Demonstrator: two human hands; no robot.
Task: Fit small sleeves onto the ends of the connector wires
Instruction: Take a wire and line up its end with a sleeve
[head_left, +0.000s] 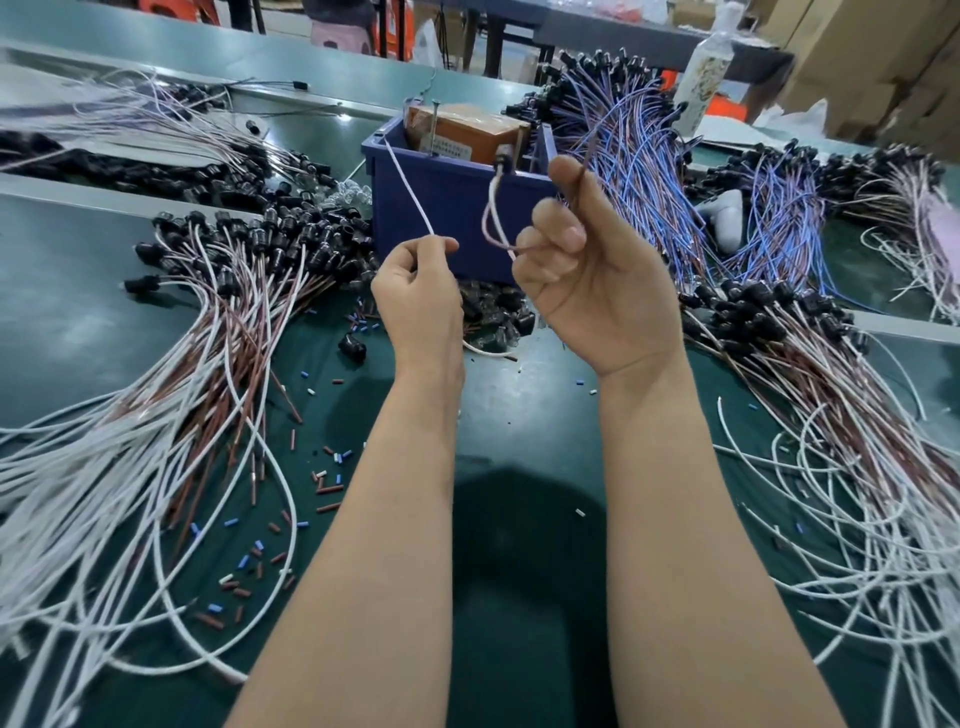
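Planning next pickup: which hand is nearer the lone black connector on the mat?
Left. The left hand, pinching a white wire, is just right of the lone black connector; the right hand, gripping a brown wire, is farther right.

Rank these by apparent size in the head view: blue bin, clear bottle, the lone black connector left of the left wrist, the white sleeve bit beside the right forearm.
1. blue bin
2. clear bottle, though it stands farther back
3. black connector
4. white sleeve bit

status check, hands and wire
Left hand pinches white wire. Right hand grips brown wire with black connector. Blue bin close behind, nothing blocking.
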